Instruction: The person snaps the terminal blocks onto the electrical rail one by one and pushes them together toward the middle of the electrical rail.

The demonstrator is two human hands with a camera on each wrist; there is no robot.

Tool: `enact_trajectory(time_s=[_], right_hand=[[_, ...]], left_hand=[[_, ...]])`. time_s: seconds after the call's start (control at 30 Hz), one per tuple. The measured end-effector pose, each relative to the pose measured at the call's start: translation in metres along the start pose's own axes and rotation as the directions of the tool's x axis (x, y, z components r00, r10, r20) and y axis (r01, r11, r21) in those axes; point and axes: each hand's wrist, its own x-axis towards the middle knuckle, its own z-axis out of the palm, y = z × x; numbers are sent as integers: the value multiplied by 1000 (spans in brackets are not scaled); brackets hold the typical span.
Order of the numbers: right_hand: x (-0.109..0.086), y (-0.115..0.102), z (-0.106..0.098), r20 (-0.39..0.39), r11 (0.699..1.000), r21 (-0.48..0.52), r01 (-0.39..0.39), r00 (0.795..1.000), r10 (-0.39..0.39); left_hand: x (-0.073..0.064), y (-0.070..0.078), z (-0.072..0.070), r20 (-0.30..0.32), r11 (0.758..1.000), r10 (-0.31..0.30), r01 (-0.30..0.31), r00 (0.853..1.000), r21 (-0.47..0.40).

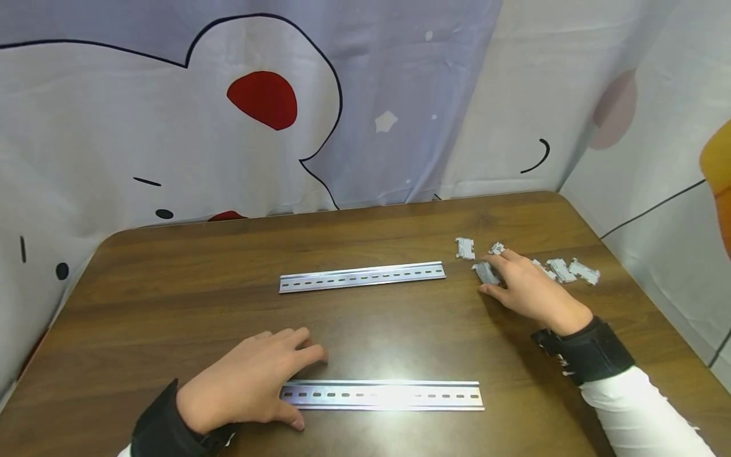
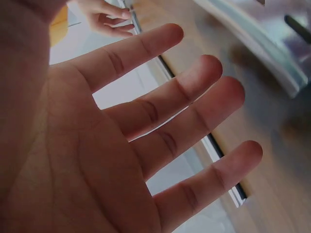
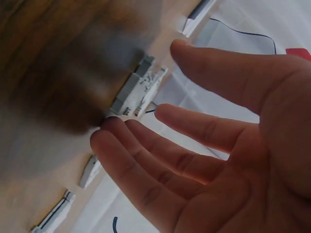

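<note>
A slotted metal DIN rail lies near the table's front edge. Over its left end is my left hand, thumb spread from relaxed fingers; in the left wrist view the palm holds nothing. On the right, my right hand reaches over a grey terminal block. Thumb and fingers stand apart on either side of that block, and the right wrist view shows a gap between the fingertips and the block's side. Whether any finger touches it is hard to tell.
A second DIN rail lies farther back in the middle. Around the right hand are several pale terminal blocks: one to the left, one behind, others toward the right edge. A printed curtain hangs behind the wooden table.
</note>
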Motion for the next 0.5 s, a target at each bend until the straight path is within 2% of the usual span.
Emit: enact_trajectory(time_s=[0.1,0.2,0.37,0.5], right_hand=[[1,2,3,-3,1000,-5,-7,1000,7],[2,3,5,-1,1000,-9,-22,1000,22],[3,4,6,18,998,24,-55,998,55],[3,6,4,4,996,66,-68,998,68]], left_hand=[[2,2,4,-14,999,25,-24,1000,31],[3,3,6,-17,999,43,-42,999,27],[6,1,9,-24,997,61,-62,998,-48],[8,-4,10,-50,994,63,-67,997,-87]])
